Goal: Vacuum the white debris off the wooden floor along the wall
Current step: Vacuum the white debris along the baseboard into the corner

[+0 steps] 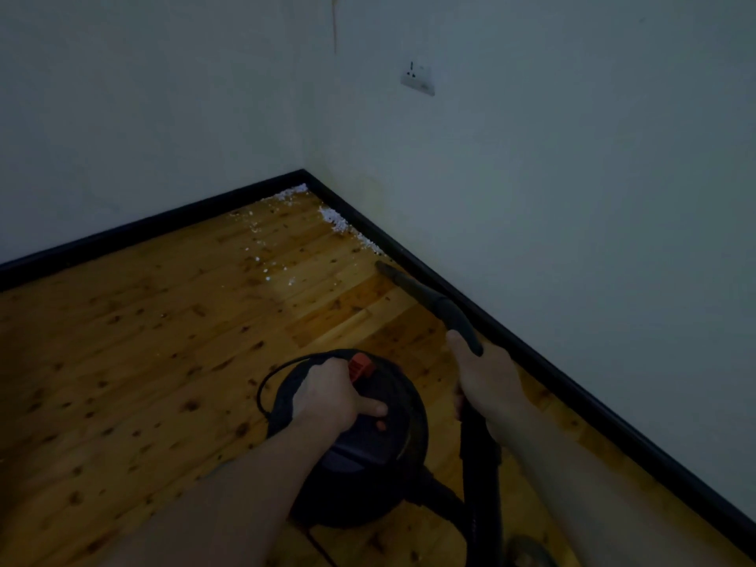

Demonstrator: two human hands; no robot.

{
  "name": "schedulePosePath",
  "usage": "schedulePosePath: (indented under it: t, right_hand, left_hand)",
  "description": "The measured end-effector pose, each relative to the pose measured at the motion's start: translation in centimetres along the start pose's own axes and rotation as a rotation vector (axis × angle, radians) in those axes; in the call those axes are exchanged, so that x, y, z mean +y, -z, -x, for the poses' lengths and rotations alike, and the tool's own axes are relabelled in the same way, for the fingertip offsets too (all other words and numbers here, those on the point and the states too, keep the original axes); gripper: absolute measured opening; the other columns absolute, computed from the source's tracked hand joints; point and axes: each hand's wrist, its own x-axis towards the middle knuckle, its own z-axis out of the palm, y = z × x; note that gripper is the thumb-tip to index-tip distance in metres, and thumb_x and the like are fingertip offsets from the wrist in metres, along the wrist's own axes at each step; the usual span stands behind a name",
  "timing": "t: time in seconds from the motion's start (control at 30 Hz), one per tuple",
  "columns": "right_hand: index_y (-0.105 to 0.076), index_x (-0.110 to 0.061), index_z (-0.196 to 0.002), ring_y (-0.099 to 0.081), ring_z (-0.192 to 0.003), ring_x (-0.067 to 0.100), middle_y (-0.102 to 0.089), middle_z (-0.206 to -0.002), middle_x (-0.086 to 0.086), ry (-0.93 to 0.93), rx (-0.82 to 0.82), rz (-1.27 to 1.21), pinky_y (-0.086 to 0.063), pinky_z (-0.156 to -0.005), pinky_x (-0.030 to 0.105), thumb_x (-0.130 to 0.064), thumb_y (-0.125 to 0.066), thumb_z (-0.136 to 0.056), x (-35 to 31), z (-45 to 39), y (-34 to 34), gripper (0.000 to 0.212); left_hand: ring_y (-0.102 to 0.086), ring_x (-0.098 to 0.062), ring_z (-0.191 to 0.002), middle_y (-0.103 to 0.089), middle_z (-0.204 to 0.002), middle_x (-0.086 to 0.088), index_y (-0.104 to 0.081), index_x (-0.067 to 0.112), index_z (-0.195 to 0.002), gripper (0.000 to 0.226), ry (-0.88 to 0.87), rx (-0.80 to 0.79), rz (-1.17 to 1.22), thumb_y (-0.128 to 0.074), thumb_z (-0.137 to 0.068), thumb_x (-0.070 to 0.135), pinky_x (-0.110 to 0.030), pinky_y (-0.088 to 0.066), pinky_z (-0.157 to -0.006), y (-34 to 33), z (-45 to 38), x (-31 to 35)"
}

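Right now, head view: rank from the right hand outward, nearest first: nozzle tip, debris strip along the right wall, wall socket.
From the right hand, which grips the vacuum wand:
1. Nozzle tip: ahead and to the left of the hand, low by the right skirting.
2. Debris strip: just past the tip, along the right skirting toward the corner.
3. Wall socket: up on the right wall, farthest.

The left hand hides the vacuum's handle, and its hose runs off the bottom edge.
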Motion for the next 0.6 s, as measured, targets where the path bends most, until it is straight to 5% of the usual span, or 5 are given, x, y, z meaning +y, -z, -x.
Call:
schedulePosePath:
  t: [0.23,0.6]
  right_hand:
    - [-0.058,-0.011,-0.083,-0.058,-0.047,0.025,-0.059,-0.061,0.009,0.049,0.016,0.055,-0.05,-0.051,0.034,-0.056,-0.054,-0.102,-1.3,-3.2,-2.0,0.049]
    - [-0.061,-0.01,-0.083,-0.062,-0.049,0.024,-0.062,-0.061,0.008,0.081,0.026,0.13,-0.054,-0.054,0.037,-0.057,-0.053,-0.103,-2.5,-4.8,-4.0,0.051]
  left_hand:
    - [-0.063,-0.018,-0.077,-0.065,-0.087,0.0,-0.058,0.018,-0.088,0.062,0.039,0.021,0.066,-0.094,-0.06,0.061,-0.04,-0.055,-0.064,1.2,-2.1,0.1]
    - [-0.059,-0.019,-0.075,-0.061,-0.085,0.0,-0.052,0.021,-0.083,0.058,0.111,0.071,0.162,-0.094,-0.066,0.057,-0.034,-0.039,-0.054,2.2,-3.1,-1.2]
